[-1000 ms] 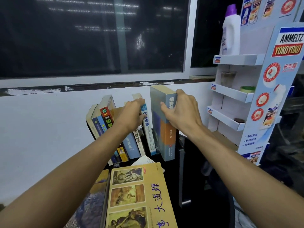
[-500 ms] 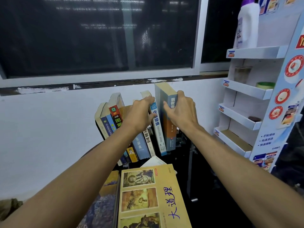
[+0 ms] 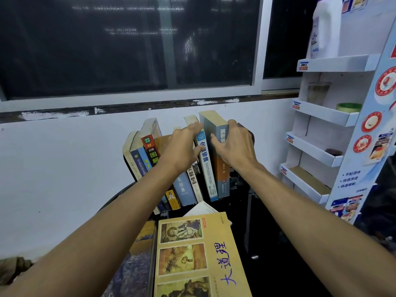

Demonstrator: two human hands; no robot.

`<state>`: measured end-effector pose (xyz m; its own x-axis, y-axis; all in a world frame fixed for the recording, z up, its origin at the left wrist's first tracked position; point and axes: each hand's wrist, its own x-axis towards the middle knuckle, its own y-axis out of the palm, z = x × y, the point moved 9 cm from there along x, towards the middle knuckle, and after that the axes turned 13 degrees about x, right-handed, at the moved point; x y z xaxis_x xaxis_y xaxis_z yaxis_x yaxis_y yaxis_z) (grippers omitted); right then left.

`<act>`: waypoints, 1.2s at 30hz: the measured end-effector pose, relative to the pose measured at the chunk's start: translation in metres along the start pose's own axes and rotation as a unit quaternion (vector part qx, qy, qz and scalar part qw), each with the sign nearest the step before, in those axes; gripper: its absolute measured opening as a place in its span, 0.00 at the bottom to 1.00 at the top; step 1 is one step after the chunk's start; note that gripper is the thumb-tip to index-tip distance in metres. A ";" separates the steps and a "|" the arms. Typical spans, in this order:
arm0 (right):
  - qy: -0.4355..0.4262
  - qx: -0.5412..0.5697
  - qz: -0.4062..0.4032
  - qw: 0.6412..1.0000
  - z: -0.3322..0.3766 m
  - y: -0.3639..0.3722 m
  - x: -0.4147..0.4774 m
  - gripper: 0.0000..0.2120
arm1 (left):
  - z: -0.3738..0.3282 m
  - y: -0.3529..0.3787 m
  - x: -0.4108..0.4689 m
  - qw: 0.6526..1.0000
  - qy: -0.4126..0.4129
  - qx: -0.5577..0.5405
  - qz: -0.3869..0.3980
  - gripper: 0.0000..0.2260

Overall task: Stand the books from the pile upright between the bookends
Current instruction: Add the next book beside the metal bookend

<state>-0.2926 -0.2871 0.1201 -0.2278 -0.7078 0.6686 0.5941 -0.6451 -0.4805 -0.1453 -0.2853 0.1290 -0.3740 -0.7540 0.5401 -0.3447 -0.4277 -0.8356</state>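
- Two bare hands meet at the top of a row of standing books (image 3: 150,159), which sits at 12 o'clock from the pile on the dark tabletop (image 3: 116,192).
- Right hand (image 3: 234,146) grips the grey-and-orange book (image 3: 222,176), with the thumb on its spine and the fingers curled over the far cover. This book stands nearly upright at the row's 3 o'clock end.
- Left hand (image 3: 182,146) is spread wide, its straight fingers pressing the blue-and-white book (image 3: 206,168) next in the row. The books toward 9 o'clock lean.
- One dark bookend (image 3: 249,133) peeks out behind the right hand.
- Yellow book (image 3: 199,254) tops the pile at 6 o'clock, lying flat beside a painted-cover book (image 3: 132,264).
- White cardboard rack (image 3: 321,113) stands at 3 o'clock, with a white bottle (image 3: 325,28) on its top shelf.
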 end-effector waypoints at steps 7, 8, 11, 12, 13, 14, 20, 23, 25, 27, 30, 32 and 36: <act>-0.014 0.070 0.022 0.997 -0.014 0.001 0.001 0.29 | -0.001 0.000 0.001 1.000 -0.003 -0.006 0.000 0.23; -0.028 0.086 0.030 0.995 -0.014 0.000 0.000 0.31 | -0.001 0.001 0.001 1.000 -0.005 -0.008 0.000 0.23; -0.057 0.128 0.043 0.989 -0.013 -0.004 -0.005 0.29 | -0.002 0.002 0.001 1.000 -0.007 -0.012 0.001 0.25; -0.059 0.143 0.048 0.987 -0.014 -0.005 -0.006 0.27 | -0.001 0.003 0.001 1.000 -0.008 -0.013 0.001 0.26; -0.059 0.157 0.058 0.984 -0.014 -0.005 -0.007 0.27 | -0.001 0.004 0.002 1.000 -0.009 -0.013 0.002 0.26; -0.056 0.171 0.071 0.981 -0.014 -0.003 -0.008 0.26 | -0.001 0.004 0.002 1.000 -0.009 -0.013 0.002 0.26; -0.028 0.202 0.175 0.963 -0.016 0.008 -0.013 0.25 | -0.001 0.004 0.001 1.000 -0.013 -0.020 0.005 0.25; -0.030 0.195 0.210 0.958 -0.018 0.010 -0.014 0.28 | -0.003 0.003 0.001 1.000 -0.010 -0.015 0.006 0.23; -0.027 0.186 0.222 0.957 -0.019 0.013 -0.013 0.30 | -0.003 0.003 0.001 1.000 -0.011 -0.012 0.009 0.22; -0.022 0.177 0.223 0.959 -0.019 0.014 -0.012 0.31 | -0.004 0.003 0.002 1.000 -0.013 -0.008 0.009 0.22; -0.020 0.172 0.220 0.960 -0.018 0.015 -0.012 0.31 | -0.003 0.005 0.003 1.000 -0.009 -0.004 0.010 0.20; -0.019 0.168 0.219 0.961 -0.016 0.016 -0.011 0.30 | -0.002 0.006 0.004 1.000 -0.008 0.000 0.010 0.18; -0.017 0.162 0.218 0.962 -0.013 0.019 -0.010 0.30 | -0.002 0.006 0.006 1.000 -0.001 0.011 0.008 0.13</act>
<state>-0.2891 -0.2962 0.0962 0.1202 -0.8772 0.4649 0.8379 -0.1615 -0.5214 -0.1514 -0.2912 0.1270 -0.3787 -0.7617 0.5258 -0.3188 -0.4260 -0.8467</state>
